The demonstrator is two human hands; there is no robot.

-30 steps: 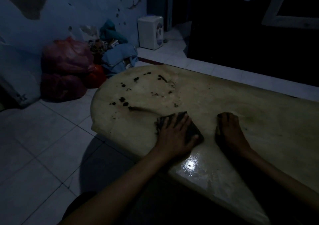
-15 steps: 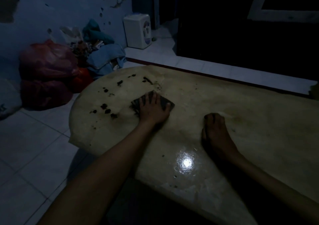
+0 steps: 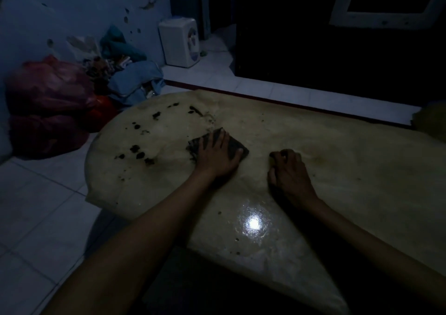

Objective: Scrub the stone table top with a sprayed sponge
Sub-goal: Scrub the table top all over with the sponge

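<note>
Dim room, stone tabletop point(image 3: 337, 169): my left hand point(image 3: 214, 155) presses flat on sponge point(image 3: 235, 145); right hand point(image 3: 289, 172) curled, empty, bracing. Dark spots point(image 3: 137, 151) left: I'd scrub them firmly.

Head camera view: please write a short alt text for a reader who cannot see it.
In a dim room, a person's left hand presses a dark sponge flat on a pale stone table top, beside dark stains. The right hand rests on the stone, fingers curled, holding nothing visible.
</note>
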